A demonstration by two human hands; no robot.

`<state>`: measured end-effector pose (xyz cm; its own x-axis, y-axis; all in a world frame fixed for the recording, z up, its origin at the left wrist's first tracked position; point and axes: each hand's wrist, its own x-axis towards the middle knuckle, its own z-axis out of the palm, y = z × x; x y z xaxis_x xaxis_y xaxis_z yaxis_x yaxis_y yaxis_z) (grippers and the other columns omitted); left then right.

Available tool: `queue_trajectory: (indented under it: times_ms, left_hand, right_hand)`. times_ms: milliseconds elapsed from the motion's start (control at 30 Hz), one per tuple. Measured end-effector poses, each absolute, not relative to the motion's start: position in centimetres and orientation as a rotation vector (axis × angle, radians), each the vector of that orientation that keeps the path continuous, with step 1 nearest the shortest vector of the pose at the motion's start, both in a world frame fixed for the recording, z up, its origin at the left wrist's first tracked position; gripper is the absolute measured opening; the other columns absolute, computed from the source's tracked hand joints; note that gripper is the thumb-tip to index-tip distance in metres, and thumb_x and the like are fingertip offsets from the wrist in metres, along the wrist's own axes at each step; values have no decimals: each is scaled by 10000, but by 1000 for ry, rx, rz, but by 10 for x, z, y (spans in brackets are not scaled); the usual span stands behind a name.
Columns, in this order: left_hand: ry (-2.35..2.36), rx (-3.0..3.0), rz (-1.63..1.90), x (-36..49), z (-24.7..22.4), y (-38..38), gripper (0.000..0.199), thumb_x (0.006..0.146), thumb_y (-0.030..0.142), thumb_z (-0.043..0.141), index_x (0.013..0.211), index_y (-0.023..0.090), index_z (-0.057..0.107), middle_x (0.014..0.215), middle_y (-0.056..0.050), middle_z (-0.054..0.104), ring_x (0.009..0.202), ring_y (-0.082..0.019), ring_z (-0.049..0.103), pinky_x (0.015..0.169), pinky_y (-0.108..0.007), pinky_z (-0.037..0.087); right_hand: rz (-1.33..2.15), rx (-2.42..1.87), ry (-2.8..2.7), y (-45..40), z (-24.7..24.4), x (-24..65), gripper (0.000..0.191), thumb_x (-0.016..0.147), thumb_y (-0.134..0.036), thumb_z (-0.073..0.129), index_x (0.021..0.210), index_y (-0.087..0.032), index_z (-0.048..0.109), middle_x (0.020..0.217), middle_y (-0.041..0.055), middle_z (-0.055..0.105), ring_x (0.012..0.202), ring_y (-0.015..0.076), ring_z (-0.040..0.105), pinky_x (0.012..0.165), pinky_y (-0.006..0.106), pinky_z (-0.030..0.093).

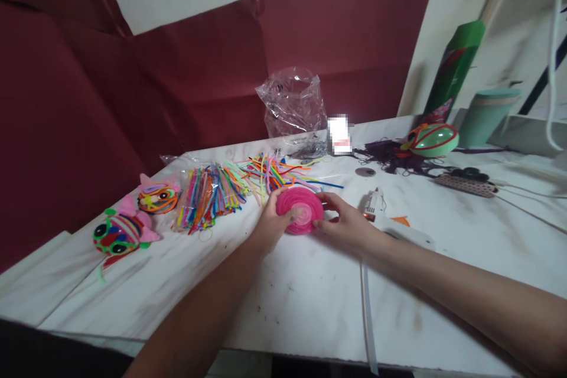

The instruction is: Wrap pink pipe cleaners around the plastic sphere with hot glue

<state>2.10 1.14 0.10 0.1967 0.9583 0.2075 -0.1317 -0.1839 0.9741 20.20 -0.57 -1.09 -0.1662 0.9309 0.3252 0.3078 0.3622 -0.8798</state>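
Observation:
A round pink piece (308,199), ringed like a coil and paler at its centre, is held up over the table. My left hand (273,221) grips it from the left, with the thumb across its front. From the right, the curled fingers and thumb of my right hand (343,218) close on its edge. The fingertips behind the piece are hidden. A hot glue gun (375,202) lies just beyond my right hand. Multicoloured pipe cleaners (208,195) lie to the left, bundled in clear plastic, with several loose ones (279,171) behind the pink piece.
Two colourful fish-like crafts (119,235) sit on the left of the white table (283,307). At the back are a clear plastic bag (295,106), a green balloon-like craft (433,140) and a mint-green bin (489,115). A cable (368,313) runs toward the front edge.

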Motion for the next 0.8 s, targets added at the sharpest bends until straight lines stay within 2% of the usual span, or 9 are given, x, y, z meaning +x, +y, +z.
queue_trajectory:
  times_ms: [67, 133, 300, 400, 633, 800]
  left_hand:
    - [866, 1309, 1266, 20, 0, 14, 606, 688, 482, 721, 1170, 195, 493, 1159, -84, 581, 1038, -205, 574, 907, -331, 443]
    - [863, 1271, 1268, 20, 0, 15, 575, 709, 507, 693, 1158, 202, 503, 1146, -80, 586, 1009, -195, 585, 894, -329, 446]
    - [925, 1332, 1245, 22, 2, 10, 682, 580, 328, 816, 1167, 204, 490, 1117, -68, 601, 965, -197, 593, 857, -323, 464]
    - [982, 1405, 1250, 23, 4, 8, 664, 577, 277, 806, 1163, 199, 503, 1107, -68, 613, 1013, -218, 588, 881, -329, 464]
    - [1068, 1534, 1263, 25, 10, 8, 612, 598, 246, 760, 1152, 188, 508, 1093, -71, 625, 1018, -231, 594, 901, -355, 468]
    - [1073, 1491, 1252, 23, 8, 9, 630, 627, 325, 770, 1175, 191, 489, 1171, -100, 590, 1049, -236, 587, 905, -357, 462]
  right_hand:
    - [816, -1108, -1678, -5, -13, 202, 445, 723, -265, 628, 1142, -179, 503, 1128, 110, 615, 1027, 236, 596, 764, 358, 538]
    - [804, -1119, -1674, -6, -13, 202, 413, 722, -251, 618, 1116, -183, 516, 1124, 114, 618, 1022, 244, 600, 765, 369, 539]
    - [782, -1118, -1685, -8, -11, 202, 422, 727, -240, 625, 1131, -192, 514, 1161, 113, 611, 1043, 251, 600, 797, 383, 536]
    - [784, -1118, -1688, -9, -11, 202, 443, 735, -239, 639, 1157, -198, 508, 1187, 114, 603, 1060, 252, 597, 813, 380, 534]
    - [825, -1128, -1672, -9, -8, 201, 424, 730, -232, 614, 1141, -182, 520, 1153, 119, 618, 1034, 250, 611, 836, 395, 529]
    - [847, -1104, -1649, -6, -9, 203, 394, 712, -197, 608, 1100, -197, 543, 1129, 95, 635, 1040, 235, 609, 882, 400, 507]
